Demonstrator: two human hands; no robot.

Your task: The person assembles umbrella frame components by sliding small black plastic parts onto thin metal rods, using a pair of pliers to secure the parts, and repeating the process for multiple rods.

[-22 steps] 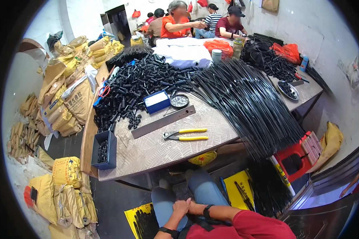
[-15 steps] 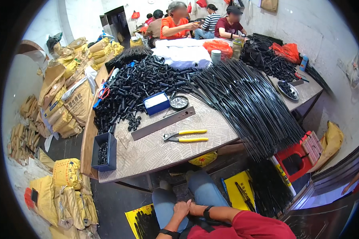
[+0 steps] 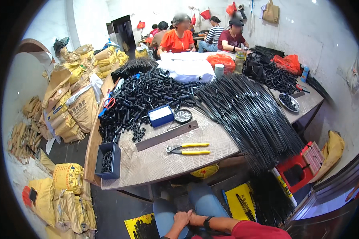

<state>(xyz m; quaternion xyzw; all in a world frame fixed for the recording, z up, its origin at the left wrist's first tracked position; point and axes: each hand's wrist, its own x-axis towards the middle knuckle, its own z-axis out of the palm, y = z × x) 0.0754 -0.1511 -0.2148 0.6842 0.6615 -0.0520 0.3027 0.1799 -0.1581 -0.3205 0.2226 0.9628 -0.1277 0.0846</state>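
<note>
My left hand (image 3: 181, 218) and my right hand (image 3: 195, 218) rest together in my lap, over my jeans (image 3: 209, 201). Their fingers are folded in against each other, and no object shows in them. On the table (image 3: 155, 159) in front lie cutting pliers (image 3: 189, 149) with yellow handles, jaws to the left. Beyond them is a flat metal bar (image 3: 166, 136). A blue box (image 3: 160, 116) with white contents and a round black dish (image 3: 182, 116) of small shiny pieces stand behind the bar.
Black tubular parts (image 3: 147, 93) form a heap at the back left; long black rods (image 3: 249, 115) overhang the right edge. A dark bin (image 3: 108, 161) of small black rings stands at the left corner. Yellow sacks (image 3: 68, 177), a red stool (image 3: 295, 169) and several people (image 3: 178, 40) surround the table.
The view has tilted up slightly, so the scene sits lower. The person in orange across the table has lowered a raised arm. My hands stay together in my lap.
</note>
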